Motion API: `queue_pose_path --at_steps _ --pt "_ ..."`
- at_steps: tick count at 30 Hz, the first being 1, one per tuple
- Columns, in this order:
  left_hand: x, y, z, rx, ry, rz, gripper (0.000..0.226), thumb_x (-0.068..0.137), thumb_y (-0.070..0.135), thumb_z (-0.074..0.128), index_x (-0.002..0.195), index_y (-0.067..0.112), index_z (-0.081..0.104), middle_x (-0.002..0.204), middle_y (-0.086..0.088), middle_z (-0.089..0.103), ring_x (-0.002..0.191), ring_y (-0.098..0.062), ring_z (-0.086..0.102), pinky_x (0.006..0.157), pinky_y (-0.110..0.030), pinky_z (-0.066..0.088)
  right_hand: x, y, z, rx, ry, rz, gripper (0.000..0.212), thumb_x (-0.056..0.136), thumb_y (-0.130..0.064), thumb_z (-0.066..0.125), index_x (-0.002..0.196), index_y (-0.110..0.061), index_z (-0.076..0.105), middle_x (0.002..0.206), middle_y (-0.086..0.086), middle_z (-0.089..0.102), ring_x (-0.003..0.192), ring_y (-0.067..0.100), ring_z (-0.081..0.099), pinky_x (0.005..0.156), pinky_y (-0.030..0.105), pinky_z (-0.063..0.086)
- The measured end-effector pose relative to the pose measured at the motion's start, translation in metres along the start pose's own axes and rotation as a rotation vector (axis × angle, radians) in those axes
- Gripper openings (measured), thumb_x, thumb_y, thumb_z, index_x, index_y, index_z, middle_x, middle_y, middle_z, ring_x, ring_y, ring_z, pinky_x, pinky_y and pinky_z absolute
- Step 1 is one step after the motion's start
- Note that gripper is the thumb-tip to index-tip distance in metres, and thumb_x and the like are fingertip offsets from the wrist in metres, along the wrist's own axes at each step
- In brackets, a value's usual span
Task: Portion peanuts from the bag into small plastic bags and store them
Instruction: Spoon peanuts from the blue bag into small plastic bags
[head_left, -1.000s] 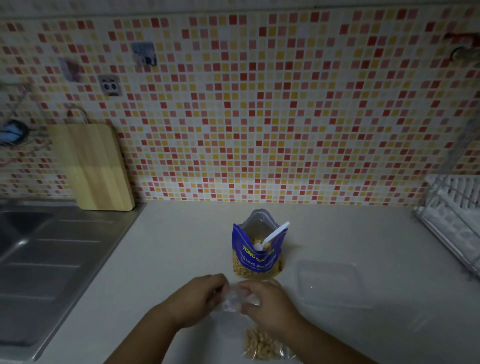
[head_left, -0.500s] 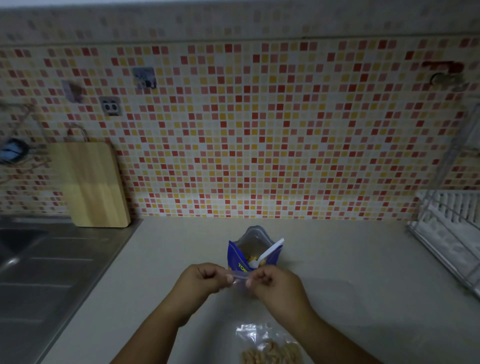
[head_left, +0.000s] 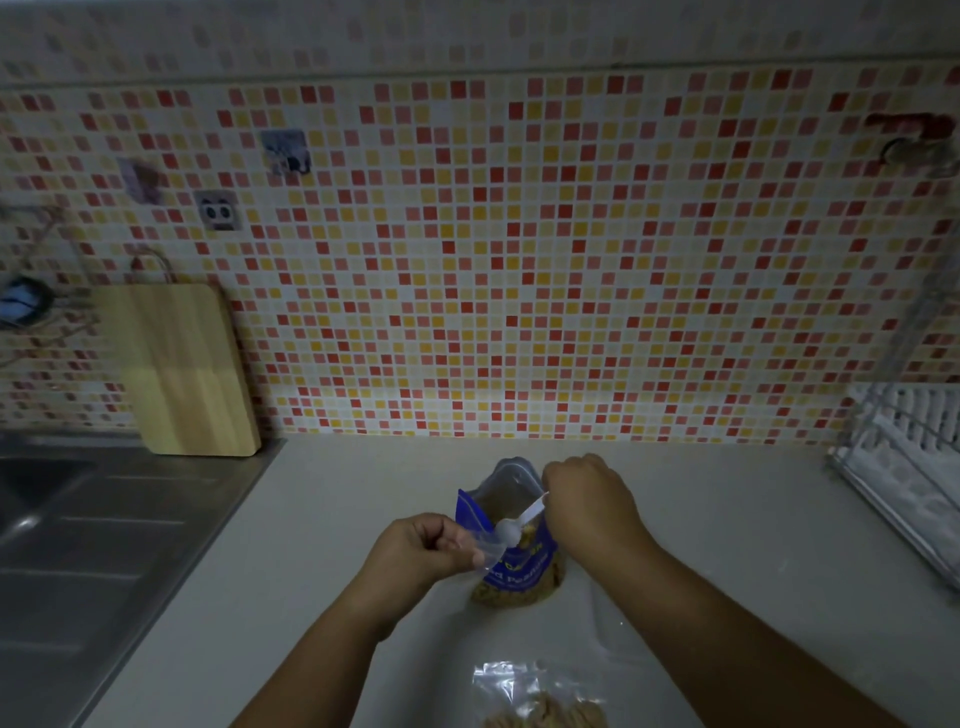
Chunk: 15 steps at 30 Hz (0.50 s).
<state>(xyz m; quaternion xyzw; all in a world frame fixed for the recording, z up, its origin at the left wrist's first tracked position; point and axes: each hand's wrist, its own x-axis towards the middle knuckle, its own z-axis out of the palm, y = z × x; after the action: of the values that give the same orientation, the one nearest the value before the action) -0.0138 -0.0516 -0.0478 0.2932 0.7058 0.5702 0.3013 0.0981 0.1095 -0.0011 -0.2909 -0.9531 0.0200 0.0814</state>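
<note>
Counter (head_left: 322, 519): peanut bag (head_left: 519, 574) between left hand (head_left: 415, 553), right hand (head_left: 589, 501) gripping spoon (head_left: 522, 522).

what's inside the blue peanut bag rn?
A white plastic spoon, handle held by the right hand, and peanuts at the mouth and clear base of the blue peanut bag. Its blue print hides the rest.

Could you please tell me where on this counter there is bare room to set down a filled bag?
Bare counter lies between the sink drainboard and the left hand, and between the right hand and the dish rack. The middle is crowded: the peanut bag, spoon, small empty bag and hands, plus the filled bag at the near edge.
</note>
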Motion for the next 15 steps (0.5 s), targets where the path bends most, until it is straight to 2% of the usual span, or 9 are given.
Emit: queue_pose_path --at_steps 3,4,6,7,9,10,11,14,15 --pt "0.004 0.002 0.004 0.000 -0.015 0.007 0.008 0.071 0.002 0.076 0.074 0.003 0.069 0.071 -0.011 0.063 0.070 -0.020 0.059 0.074 -0.029 0.052 0.001 -0.005 -0.003 -0.006 0.034 -0.065 0.022 0.084 -0.013 0.057 0.106 -0.010 0.058 0.106 0.009 0.063 0.105 0.024 0.051 0.079 0.030 0.042" --pt "0.006 0.003 0.006 0.000 -0.019 0.007 0.008 0.072 0.001 0.076 0.076 0.001 0.069 0.070 -0.010 0.065 0.069 -0.018 0.061 0.071 -0.025 0.053 0.003 -0.007 -0.005 -0.040 0.077 -0.095 0.023 0.078 -0.016 0.065 0.099 -0.010 0.061 0.097 0.009 0.066 0.099 0.025 0.054 0.074 0.030 0.043" --pt "0.009 0.004 0.010 -0.004 -0.022 0.002 0.012 0.073 0.000 0.074 0.081 -0.006 0.068 0.070 -0.009 0.067 0.067 -0.015 0.064 0.067 -0.020 0.054 0.006 -0.011 -0.008 -0.068 0.102 -0.143 0.028 0.052 -0.021 0.085 0.073 -0.012 0.069 0.069 0.006 0.067 0.078 0.023 0.062 0.061 0.027 0.048" --pt "0.011 0.005 0.012 -0.011 -0.022 -0.003 0.014 0.073 -0.001 0.074 0.082 -0.008 0.067 0.069 -0.008 0.067 0.066 -0.015 0.064 0.066 -0.020 0.054 0.005 -0.013 -0.008 -0.113 0.073 -0.157 0.024 0.053 -0.019 0.084 0.072 -0.011 0.071 0.071 0.007 0.067 0.079 0.023 0.062 0.062 0.027 0.049" --pt "0.013 0.006 0.015 -0.023 -0.024 -0.012 0.010 0.073 0.000 0.074 0.080 -0.005 0.068 0.064 -0.004 0.067 0.064 -0.013 0.063 0.065 -0.020 0.054 0.003 -0.016 0.000 -0.051 -0.093 -0.114 0.019 0.081 -0.013 0.061 0.098 -0.008 0.068 0.103 0.014 0.062 0.102 0.029 0.056 0.078 0.032 0.044" --pt "0.014 0.007 0.015 -0.027 -0.030 -0.015 0.006 0.073 0.000 0.073 0.077 -0.001 0.068 0.062 -0.001 0.067 0.063 -0.011 0.064 0.064 -0.019 0.053 0.004 -0.018 0.007 0.018 -0.164 -0.057 0.022 0.087 -0.012 0.052 0.106 -0.008 0.063 0.113 0.016 0.057 0.106 0.031 0.053 0.080 0.034 0.042" --pt "0.015 0.007 0.016 -0.029 -0.034 -0.016 0.006 0.074 0.000 0.073 0.074 0.003 0.068 0.060 0.002 0.066 0.062 -0.010 0.063 0.064 -0.018 0.053 0.008 -0.018 0.010 0.071 -0.214 0.022 0.024 0.089 -0.013 0.050 0.111 -0.007 0.060 0.118 0.017 0.053 0.107 0.032 0.053 0.081 0.034 0.042" --pt "0.017 0.007 0.016 -0.036 -0.039 -0.013 0.008 0.074 0.000 0.072 0.073 0.006 0.068 0.058 0.004 0.065 0.060 -0.008 0.063 0.064 -0.018 0.053 0.024 -0.020 0.014 0.068 -0.368 0.152 0.048 0.085 -0.025 0.062 0.129 -0.012 0.049 0.127 0.011 0.050 0.116 0.026 0.050 0.094 0.032 0.046" --pt "0.017 0.006 0.016 -0.034 -0.040 -0.011 0.008 0.074 0.000 0.072 0.073 0.006 0.068 0.058 0.005 0.065 0.061 -0.007 0.063 0.064 -0.018 0.053 0.027 -0.021 0.012 0.102 -0.391 0.185 0.051 0.084 -0.026 0.064 0.131 -0.012 0.049 0.127 0.009 0.052 0.116 0.025 0.052 0.096 0.031 0.046"
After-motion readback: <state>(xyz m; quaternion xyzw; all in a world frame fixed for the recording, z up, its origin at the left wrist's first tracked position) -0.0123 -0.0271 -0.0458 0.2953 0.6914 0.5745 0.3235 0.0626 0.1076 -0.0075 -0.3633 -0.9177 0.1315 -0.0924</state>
